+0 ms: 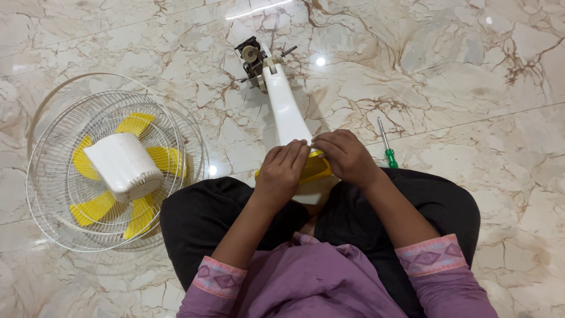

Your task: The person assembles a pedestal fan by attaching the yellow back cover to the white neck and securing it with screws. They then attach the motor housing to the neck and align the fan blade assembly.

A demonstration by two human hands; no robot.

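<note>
The person sits on a marble floor [447,65] with both hands on the white stand neck of a table fan [285,109]. The left hand [281,172] lies flat over the lower part of the neck, its fingers [292,152] stretched and close together, pressing on top and not wrapped around it. The right hand [346,156] is curled, its fingertips [318,143] touching the same white part just beside the left fingers. Under both palms shows the yellow base piece [315,169]. Beyond the fingertips the neck runs away to the bare fan motor [253,59], well apart from the hands. A screwdriver with green handle [386,144] lies on the floor near the right hand, not touching it. Far to the left of the left hand lie the wire grille [53,176], the yellow blades [94,207] and a white motor cover [125,165].
</note>
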